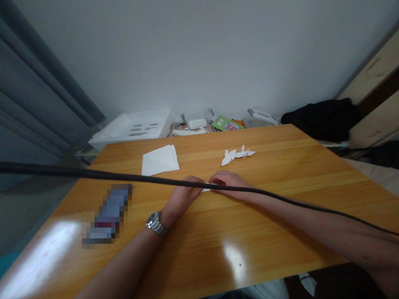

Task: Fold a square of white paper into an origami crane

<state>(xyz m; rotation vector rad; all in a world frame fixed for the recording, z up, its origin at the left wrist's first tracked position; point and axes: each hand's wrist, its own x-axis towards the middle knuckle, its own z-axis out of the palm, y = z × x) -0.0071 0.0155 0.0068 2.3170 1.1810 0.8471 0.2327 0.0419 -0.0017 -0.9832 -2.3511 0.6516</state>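
Note:
A small piece of folded white paper [206, 189] lies low over the middle of the table, mostly hidden by fingers and a black cable. On its left side my left hand [187, 192], with a metal watch at the wrist, is closed on the paper. From the right, my right hand [229, 179] pinches the other end, its fingers curled. Beyond the right hand stand two folded white paper cranes [229, 156], side by side. A stack of white paper sheets [159, 160] rests to the far left of my hands.
The wooden table [193, 257] fills the foreground. A blurred-out, phone-like object [109, 214] lies at left. The black cable [102, 175] crosses the whole view in front of my hands. Behind the table are a white plastic tray [134, 124], a green booklet [227, 123] and dark cloth [321, 118].

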